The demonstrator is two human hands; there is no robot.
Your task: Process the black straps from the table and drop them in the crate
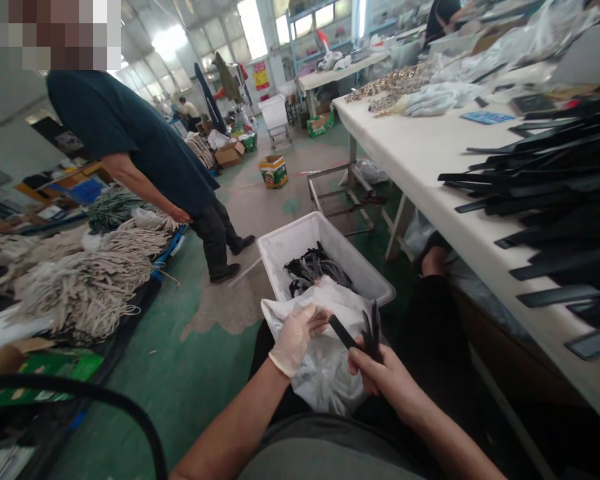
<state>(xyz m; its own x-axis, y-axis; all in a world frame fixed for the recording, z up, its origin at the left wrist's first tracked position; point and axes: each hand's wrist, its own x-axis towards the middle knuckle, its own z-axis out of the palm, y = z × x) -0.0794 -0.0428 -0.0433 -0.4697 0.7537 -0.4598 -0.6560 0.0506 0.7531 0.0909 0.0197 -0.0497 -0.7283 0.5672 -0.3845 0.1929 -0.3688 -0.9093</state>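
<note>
My right hand (373,367) is bare and closed round a few black strips (371,332), whose ends fan out above the fist. One of them points up and left toward my left hand (300,337). That left hand wears a pale, thin glove with the fingertips showing; its fingers are held near the strip's end, and whether they grip anything is too small to tell. Beneath both hands a white plastic bag (327,380) lies over my lap and over the near edge of a white bin (275,267). Black strips (317,267) lie in a tangle inside the bin.
On my right, a long white table (405,150) carries a large pile of black strips (555,193) and metal pieces (395,87). A person (135,133) stands at the left beside bundles of beige cords (95,273). A metal frame (340,193) stands beyond the bin.
</note>
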